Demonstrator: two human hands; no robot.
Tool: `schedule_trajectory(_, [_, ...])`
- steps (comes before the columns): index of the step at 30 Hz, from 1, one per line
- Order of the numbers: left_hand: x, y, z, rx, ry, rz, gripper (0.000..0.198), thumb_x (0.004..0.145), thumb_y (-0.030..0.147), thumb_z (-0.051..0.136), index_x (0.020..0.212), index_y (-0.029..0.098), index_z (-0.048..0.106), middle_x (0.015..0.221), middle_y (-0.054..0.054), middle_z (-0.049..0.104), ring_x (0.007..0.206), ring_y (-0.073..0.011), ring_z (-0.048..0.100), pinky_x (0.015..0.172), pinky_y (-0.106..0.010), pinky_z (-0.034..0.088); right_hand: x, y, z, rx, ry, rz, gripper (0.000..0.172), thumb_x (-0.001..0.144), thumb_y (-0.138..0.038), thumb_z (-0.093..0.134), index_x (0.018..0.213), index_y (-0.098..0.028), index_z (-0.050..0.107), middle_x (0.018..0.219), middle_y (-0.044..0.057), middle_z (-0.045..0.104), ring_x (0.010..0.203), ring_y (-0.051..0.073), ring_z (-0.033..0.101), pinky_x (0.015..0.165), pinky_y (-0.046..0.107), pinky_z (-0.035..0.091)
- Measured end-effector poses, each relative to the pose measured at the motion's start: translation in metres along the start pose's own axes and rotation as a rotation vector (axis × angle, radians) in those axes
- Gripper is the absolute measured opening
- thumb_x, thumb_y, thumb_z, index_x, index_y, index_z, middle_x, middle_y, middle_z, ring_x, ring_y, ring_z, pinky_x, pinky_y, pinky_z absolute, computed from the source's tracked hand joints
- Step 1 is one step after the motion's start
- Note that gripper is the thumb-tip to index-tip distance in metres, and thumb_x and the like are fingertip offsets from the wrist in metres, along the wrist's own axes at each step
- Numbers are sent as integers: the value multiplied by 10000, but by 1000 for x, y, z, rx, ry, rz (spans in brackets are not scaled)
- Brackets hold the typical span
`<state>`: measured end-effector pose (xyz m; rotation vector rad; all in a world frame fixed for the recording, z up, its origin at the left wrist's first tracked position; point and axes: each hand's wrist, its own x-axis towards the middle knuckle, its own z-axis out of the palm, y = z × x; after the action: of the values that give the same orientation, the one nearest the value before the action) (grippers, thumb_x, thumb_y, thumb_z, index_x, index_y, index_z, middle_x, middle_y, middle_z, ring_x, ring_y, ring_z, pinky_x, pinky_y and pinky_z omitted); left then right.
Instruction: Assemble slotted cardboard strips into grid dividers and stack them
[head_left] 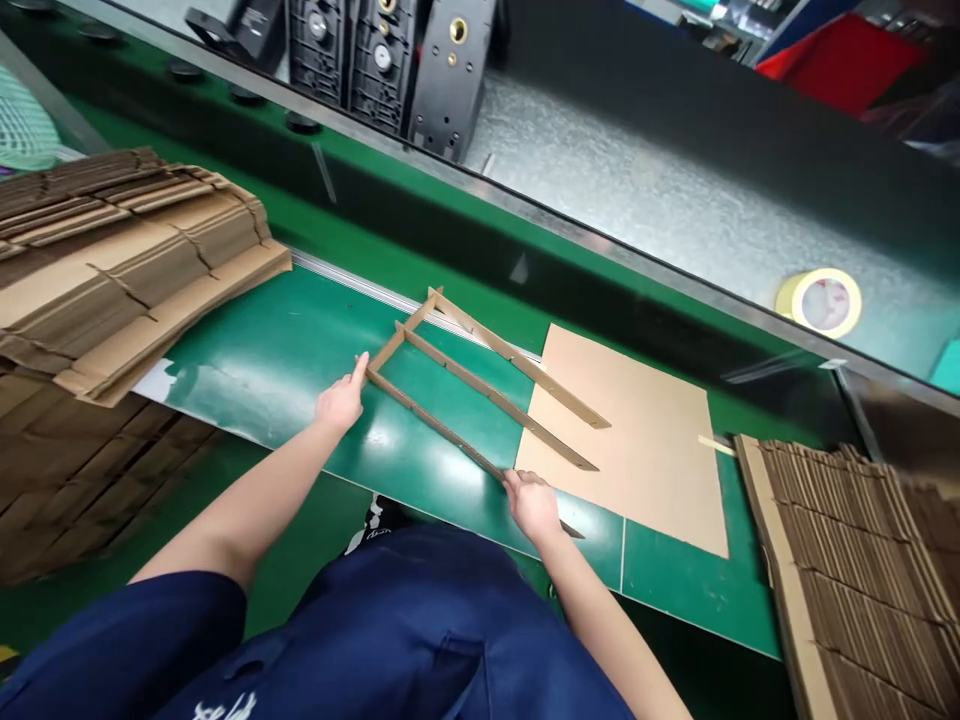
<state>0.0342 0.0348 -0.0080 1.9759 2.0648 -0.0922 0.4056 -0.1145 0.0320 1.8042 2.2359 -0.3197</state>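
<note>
Three long cardboard strips stand on edge, joined at their left ends to one short cross strip (388,348), on a green bench (255,330). My left hand (343,400) is closed at the corner where the cross strip meets the nearest long strip (442,430), a finger pointing up along it. Farther right, my right hand (534,505) pinches that same nearest strip toward its right end. The middle strip (499,400) and the far strip (525,365) are untouched; their right ends lie over a flat cardboard sheet (637,440).
A stack of slotted cardboard strips (150,250) is at the left, another bundle (862,560) at the right. Beyond the bench's raised edge, a metal surface (637,170) holds black plastic housings (382,60) and a yellow tape roll (819,302).
</note>
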Motion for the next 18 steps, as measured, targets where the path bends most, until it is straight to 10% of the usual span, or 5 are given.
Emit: schedule_trajectory(18, [0,8,-5,-21,24,-70,859,829,110,425,1502,309,-70,1225,-91,608,963,-223,642,762,-322,490,14,22,8,42,143,26,278,978,-258,393,1143,-215,613,957,60,663,910,200,567,775,290,371])
